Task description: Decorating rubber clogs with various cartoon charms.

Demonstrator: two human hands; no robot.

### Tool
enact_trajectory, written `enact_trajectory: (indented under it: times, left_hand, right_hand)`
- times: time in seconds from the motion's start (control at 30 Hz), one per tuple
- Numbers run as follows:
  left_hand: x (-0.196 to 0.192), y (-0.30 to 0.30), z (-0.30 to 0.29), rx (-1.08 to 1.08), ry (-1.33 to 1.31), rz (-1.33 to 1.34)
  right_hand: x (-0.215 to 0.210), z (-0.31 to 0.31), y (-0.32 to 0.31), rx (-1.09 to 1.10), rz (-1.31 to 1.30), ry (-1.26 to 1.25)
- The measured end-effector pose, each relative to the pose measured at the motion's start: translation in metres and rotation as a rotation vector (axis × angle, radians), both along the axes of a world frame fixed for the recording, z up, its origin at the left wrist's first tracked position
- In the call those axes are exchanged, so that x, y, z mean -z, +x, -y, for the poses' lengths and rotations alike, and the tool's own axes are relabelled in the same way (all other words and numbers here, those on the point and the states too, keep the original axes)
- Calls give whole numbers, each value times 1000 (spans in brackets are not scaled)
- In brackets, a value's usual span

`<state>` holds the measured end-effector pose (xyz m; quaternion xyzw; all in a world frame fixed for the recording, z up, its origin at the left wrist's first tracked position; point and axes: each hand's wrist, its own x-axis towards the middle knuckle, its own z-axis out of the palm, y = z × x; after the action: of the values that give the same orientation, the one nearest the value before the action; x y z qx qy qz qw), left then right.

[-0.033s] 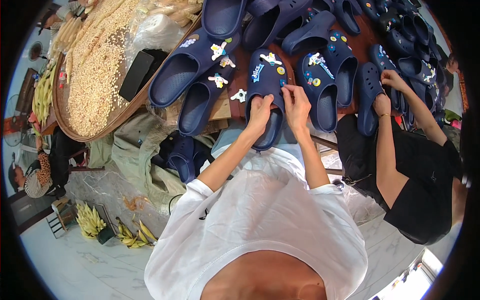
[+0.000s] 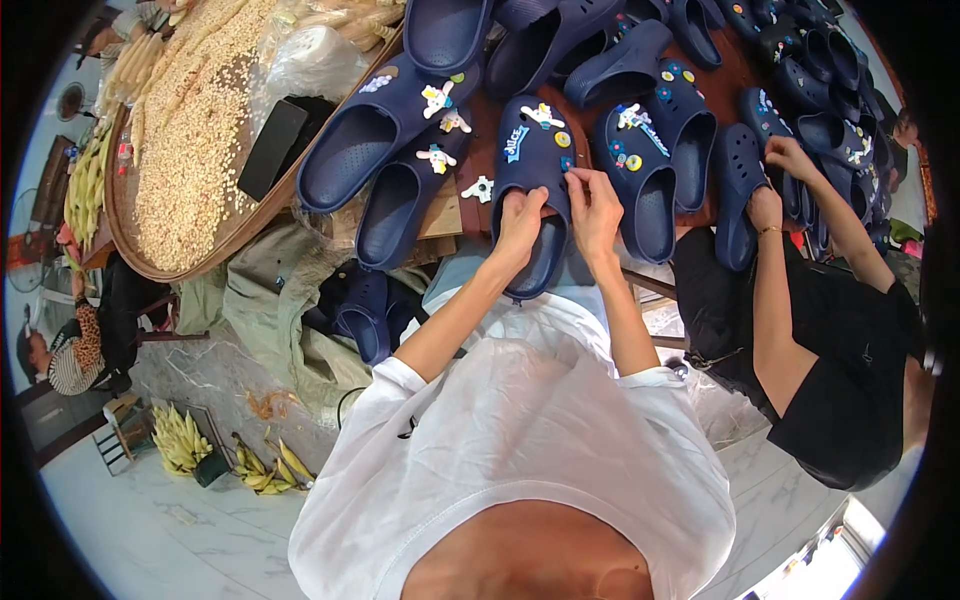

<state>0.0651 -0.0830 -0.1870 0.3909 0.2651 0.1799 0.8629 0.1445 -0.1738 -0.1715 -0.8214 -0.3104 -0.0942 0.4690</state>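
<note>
A navy clog lies toe away in front of me, with a white character charm, a blue lettered charm and a yellow round charm on its upper. My left hand grips it at the opening; some of its fingers are hidden inside the shoe. At the right side of the upper, my right hand pinches a small blue charm against the clog. Whether the charm is seated in a hole cannot be made out. A loose white charm rests on the table to the left.
Decorated navy clogs flank mine, with several more behind. At the right, a co-worker's hands hold another clog. A round tray of corn kernels at the left carries a black box-like object. Below it hangs a grey-green sack.
</note>
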Motion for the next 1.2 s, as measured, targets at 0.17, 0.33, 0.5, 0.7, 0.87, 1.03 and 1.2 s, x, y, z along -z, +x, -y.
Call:
enact_trajectory:
  times: [0.17, 0.33, 0.5, 0.7, 0.87, 1.03, 1.2]
  left_hand:
    - [2, 1, -4, 42, 27, -13]
    - [-11, 0, -3, 29, 17, 52]
    - [-17, 0, -3, 25, -38, 1]
    - [-16, -3, 2, 21, -20, 47]
    - [-15, -7, 1, 20, -44, 24]
    - [-10, -4, 5, -25, -21, 8]
    - [-5, -4, 7, -25, 124, -104]
  right_hand:
    - [-4, 2, 3, 94, -194, 64]
    - [-12, 1, -12, -44, -7, 9]
    - [-23, 5, -13, -64, -22, 25]
    - [-33, 14, -3, -151, -464, -1]
    - [-38, 12, 0, -177, -383, -64]
    - [-38, 13, 7, -217, -377, -120]
    - [-36, 8, 13, -190, -463, -118]
